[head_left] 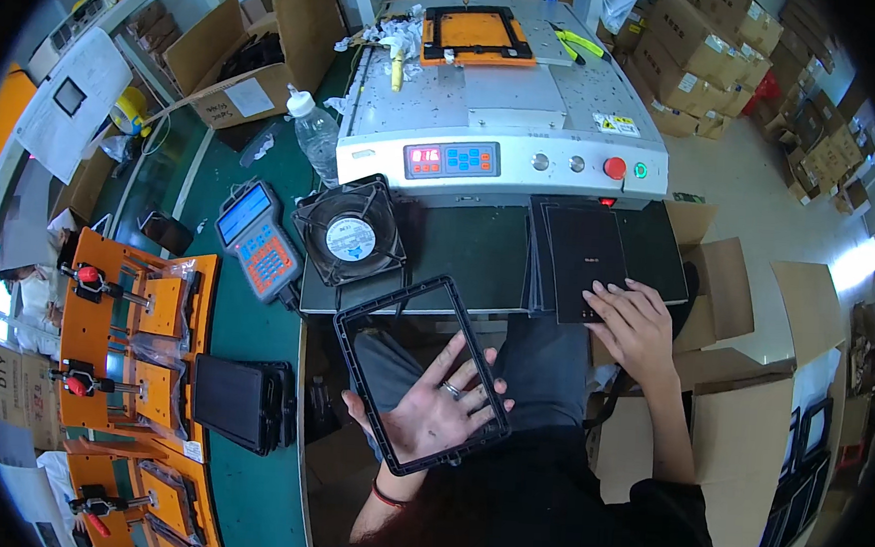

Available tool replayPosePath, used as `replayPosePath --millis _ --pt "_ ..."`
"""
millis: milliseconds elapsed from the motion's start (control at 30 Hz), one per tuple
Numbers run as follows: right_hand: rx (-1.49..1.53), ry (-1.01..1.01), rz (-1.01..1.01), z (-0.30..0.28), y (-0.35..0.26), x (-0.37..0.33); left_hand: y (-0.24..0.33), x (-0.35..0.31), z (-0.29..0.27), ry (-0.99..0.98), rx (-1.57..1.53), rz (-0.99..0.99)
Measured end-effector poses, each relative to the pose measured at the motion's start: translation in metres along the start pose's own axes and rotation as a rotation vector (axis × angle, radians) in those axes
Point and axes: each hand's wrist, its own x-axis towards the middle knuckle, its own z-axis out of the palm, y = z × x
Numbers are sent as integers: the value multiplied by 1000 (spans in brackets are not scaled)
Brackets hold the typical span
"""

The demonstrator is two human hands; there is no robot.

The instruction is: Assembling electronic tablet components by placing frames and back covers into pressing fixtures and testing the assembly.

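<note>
A thin black rectangular frame (350,353), open in the middle, rests across my left hand (440,404). That palm faces up, with the thumb outside the frame's left side and the fingertips reaching past its right side. My right hand (635,326) grips the near right corner of a flat black panel (584,247), its fingertips on the panel's upper face. The panel lies on top of a stack of similar dark panels at the bench's front edge; part of the corner is hidden under the fingers.
A machine (505,157) with buttons stands ahead, bearing an orange fixture (480,37) and green-handled pliers (580,46). Nearby are a fan (350,230), a handheld keypad device (257,242) and a clear bottle (314,136). Orange clamp jigs (160,307) and stacked black cases (239,402) sit left; open cartons (738,432) right.
</note>
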Motion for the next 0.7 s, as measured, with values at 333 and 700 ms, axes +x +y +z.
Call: replayPosePath --millis 333,700 --pt "-128 273 -41 -26 -4 20 4 -6 -3 4 -28 38" --pt "244 154 -195 -54 -83 45 -2 8 4 100 162 39"
